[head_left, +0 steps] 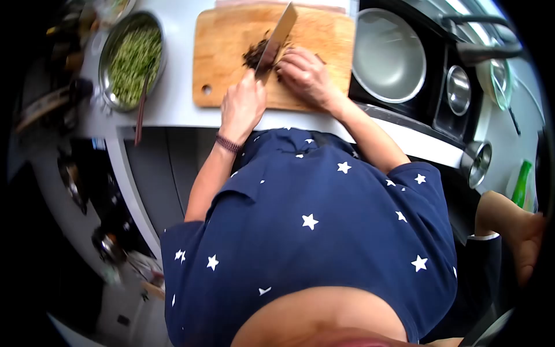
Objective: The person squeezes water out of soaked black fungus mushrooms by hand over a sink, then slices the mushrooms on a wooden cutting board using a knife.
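My left hand (244,104) is closed round the handle of a wide-bladed kitchen knife (280,37), whose blade stands on edge and slants up to the right. On a wooden cutting board (324,34), dark brown shredded food (253,55) lies in a small heap left of the blade. My right hand (303,72) rests on the board at the blade's right side, fingers curled and pressed down on more of the dark food. Its fingers mostly hide that piece, so I cannot make out its kind.
Left of the board stands a metal bowl (104,72) of chopped green food, a brown-handled utensil (140,113) leaning in it. To the right, a large metal bowl (388,55) sits in the sink area near a faucet (488,53). Another person's hand (523,237) shows at lower right.
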`<state>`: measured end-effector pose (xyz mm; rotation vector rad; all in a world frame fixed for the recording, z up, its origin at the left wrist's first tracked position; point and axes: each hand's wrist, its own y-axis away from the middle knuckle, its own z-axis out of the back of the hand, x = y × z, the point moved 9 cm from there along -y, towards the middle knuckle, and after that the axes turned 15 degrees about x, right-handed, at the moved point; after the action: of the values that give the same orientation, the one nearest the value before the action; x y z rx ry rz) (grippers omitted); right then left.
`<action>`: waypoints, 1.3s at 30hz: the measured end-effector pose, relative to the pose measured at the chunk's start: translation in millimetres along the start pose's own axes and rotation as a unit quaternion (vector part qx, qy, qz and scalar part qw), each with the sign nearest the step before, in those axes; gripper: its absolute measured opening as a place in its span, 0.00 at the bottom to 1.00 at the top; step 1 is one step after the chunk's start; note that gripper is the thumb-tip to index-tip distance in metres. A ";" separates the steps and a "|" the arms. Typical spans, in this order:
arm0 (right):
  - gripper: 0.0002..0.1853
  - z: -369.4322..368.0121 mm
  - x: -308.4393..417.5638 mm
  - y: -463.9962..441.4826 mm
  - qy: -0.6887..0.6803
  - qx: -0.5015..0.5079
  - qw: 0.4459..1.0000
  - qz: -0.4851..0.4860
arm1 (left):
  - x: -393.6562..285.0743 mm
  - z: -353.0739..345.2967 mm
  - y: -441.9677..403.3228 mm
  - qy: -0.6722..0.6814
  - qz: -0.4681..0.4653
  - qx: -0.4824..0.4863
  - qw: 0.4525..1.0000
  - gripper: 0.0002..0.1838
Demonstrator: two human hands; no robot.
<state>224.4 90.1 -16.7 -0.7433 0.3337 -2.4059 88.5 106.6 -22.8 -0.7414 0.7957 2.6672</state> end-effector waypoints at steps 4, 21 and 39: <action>0.11 -7.1 1.2 3.6 0.033 0.005 0.999 -0.002 | 18.0 -2.6 0.3 0.073 -0.021 -0.035 0.996 0.11; 0.15 -7.2 3.3 -1.4 0.031 0.042 0.998 -0.039 | -14.5 0.7 22.8 -0.087 -0.045 -0.041 0.994 0.06; 0.16 -10.2 -2.5 2.7 0.042 0.037 0.997 -0.045 | -19.7 -7.8 14.2 -0.102 -0.010 -0.008 0.995 0.07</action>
<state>221.5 90.1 -27.2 -0.6382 0.2464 -2.5249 102.7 88.7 -11.6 -0.4681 0.7100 2.6798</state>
